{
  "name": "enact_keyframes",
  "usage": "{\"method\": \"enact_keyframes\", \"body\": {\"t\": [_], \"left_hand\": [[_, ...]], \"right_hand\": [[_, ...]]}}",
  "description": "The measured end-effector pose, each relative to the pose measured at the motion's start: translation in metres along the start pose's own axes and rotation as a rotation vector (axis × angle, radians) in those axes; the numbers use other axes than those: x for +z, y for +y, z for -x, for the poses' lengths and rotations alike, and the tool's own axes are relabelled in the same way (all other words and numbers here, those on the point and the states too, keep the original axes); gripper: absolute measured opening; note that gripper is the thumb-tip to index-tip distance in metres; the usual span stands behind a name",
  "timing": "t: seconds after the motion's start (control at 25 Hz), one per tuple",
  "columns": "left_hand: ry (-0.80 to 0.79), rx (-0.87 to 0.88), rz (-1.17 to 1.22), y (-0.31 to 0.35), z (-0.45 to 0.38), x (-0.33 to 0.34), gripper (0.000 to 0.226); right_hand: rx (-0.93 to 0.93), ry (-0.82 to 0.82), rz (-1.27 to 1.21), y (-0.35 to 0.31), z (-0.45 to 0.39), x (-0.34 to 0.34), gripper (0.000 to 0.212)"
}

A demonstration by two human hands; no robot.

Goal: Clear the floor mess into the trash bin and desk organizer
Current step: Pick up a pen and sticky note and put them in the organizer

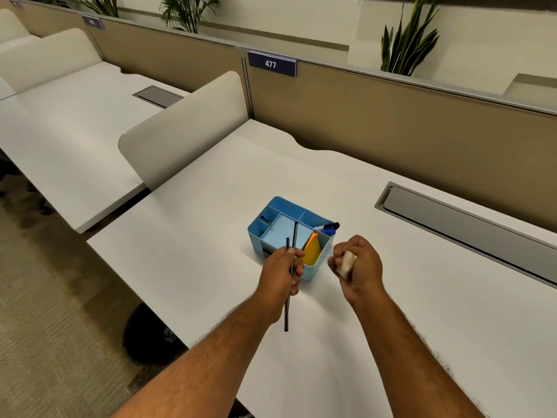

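A light blue desk organizer (272,233) with several compartments stands on the white desk (211,236). Orange and yellow paper (312,251) fills its front right slot, and a blue marker with a black cap (330,227) lies at its right corner. My left hand (280,276) is closed around two thin black pencils (287,312), held upright just in front of the organizer with their tips over it. My right hand (360,263) is to the right of the organizer, closed on a small white crumpled piece (346,263). No trash bin can be seen.
A grey cable tray (470,230) runs along the desk's back right. A cream divider panel (187,128) separates this desk from the one on the left. A tan partition (391,122) labelled 477 stands behind. Carpet floor (45,297) and a dark round base (147,336) lie lower left.
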State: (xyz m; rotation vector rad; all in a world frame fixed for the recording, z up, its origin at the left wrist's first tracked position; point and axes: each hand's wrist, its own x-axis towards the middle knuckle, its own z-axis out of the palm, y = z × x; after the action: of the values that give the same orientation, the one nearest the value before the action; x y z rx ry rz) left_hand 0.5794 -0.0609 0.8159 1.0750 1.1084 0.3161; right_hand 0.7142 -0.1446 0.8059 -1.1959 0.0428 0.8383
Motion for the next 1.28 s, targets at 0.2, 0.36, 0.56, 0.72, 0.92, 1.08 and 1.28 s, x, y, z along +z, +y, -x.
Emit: {"method": "enact_keyframes", "body": {"t": [0.2,0.36,0.56,0.72,0.92,1.08,1.28], "left_hand": [[-0.128,0.146,-0.230,-0.017,0.001,0.006,0.034],[-0.139,0.209,-0.361,-0.019,0.001,0.007,0.036],[-0.129,0.281,-0.410,0.000,-0.007,0.000,0.021],[-0.108,0.348,-0.399,0.013,-0.013,-0.006,0.020],[0.100,0.304,-0.478,-0.002,-0.019,-0.043,0.051],[0.215,0.018,-0.329,-0.030,-0.013,-0.084,0.065],[0.171,0.002,-0.324,-0.052,-0.007,-0.108,0.037]], "right_hand": [[-0.044,-0.144,0.572,-0.001,-0.001,0.011,0.027],[-0.212,-0.343,0.909,-0.004,0.000,0.023,0.024],[-0.226,-0.499,0.955,-0.019,-0.003,0.030,0.019],[-0.419,-0.497,1.022,-0.031,-0.009,0.044,0.016],[-0.738,-0.338,0.965,-0.052,-0.030,0.066,0.013],[-0.976,-0.215,1.029,-0.065,-0.048,0.093,0.015],[-1.129,-0.265,1.267,-0.050,-0.071,0.121,0.015]]}}
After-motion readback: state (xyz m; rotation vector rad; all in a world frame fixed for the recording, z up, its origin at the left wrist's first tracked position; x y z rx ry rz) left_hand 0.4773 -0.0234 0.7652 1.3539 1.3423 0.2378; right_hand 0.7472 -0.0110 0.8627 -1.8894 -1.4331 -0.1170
